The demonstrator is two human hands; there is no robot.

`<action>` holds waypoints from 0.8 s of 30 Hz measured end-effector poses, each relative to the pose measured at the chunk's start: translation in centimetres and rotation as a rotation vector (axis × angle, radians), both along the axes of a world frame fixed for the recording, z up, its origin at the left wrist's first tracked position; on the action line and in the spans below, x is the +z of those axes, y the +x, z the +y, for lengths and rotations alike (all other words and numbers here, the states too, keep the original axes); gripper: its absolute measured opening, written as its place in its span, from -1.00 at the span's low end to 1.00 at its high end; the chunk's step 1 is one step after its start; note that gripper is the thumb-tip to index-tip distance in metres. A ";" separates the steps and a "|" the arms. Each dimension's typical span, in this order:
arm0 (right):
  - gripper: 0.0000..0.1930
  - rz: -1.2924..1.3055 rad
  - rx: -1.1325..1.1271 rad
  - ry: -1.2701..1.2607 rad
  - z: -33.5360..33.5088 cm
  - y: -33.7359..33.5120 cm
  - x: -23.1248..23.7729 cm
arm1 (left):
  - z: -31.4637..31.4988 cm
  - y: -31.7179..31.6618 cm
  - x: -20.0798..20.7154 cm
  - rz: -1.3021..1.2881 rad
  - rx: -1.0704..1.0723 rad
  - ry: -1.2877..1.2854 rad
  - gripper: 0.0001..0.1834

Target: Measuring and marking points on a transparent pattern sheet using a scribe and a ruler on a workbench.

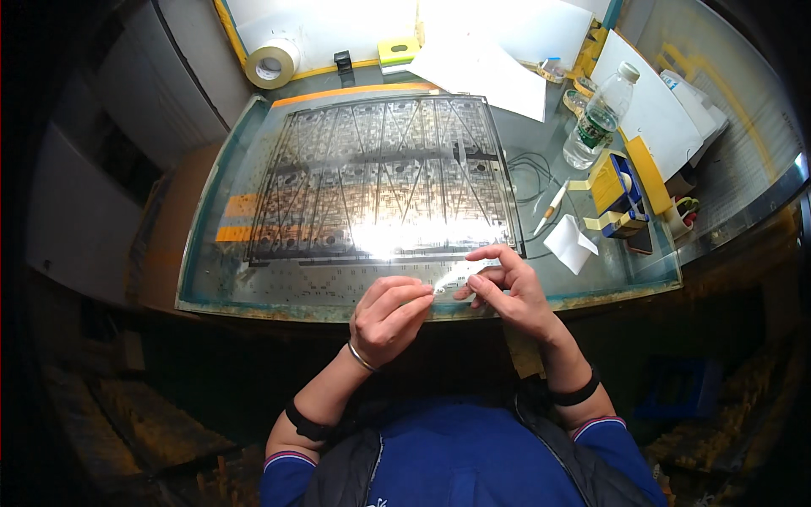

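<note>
My left hand is closed in a pinch just past the table's near edge. A tiny pale bit shows at its fingertips; what it is I cannot make out. Close by on the right, my right hand has its forefinger stretched out and its thumb apart from it, the other fingers loosely curled. No held thing shows in that hand. Beyond both hands lies a large dark patterned film sheet, finely printed in panels, on the glass-topped table. A strong glare whitens its near part.
A plastic water bottle, a yellow-and-blue tape dispenser, a pen-like tool and a folded white paper stand or lie at the right. A wide tape roll is at the far left, white sheets at the back.
</note>
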State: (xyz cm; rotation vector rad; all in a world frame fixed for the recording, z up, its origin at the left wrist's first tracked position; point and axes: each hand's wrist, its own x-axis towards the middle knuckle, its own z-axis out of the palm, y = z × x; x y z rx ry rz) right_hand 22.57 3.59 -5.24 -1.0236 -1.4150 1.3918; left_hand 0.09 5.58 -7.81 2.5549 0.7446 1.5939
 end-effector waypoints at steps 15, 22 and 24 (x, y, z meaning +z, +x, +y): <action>-0.71 -0.003 0.024 0.007 0.2 0.0 -0.5 | -0.4 0.3 0.2 -0.022 -0.012 -0.040 -0.78; -0.71 0.005 0.011 0.038 0.1 -0.2 -0.7 | -0.5 0.5 1.0 -0.059 0.010 -0.167 -0.78; -0.71 0.008 0.016 0.040 0.1 -0.1 -0.9 | -0.4 0.6 1.1 -0.061 0.021 -0.189 -0.79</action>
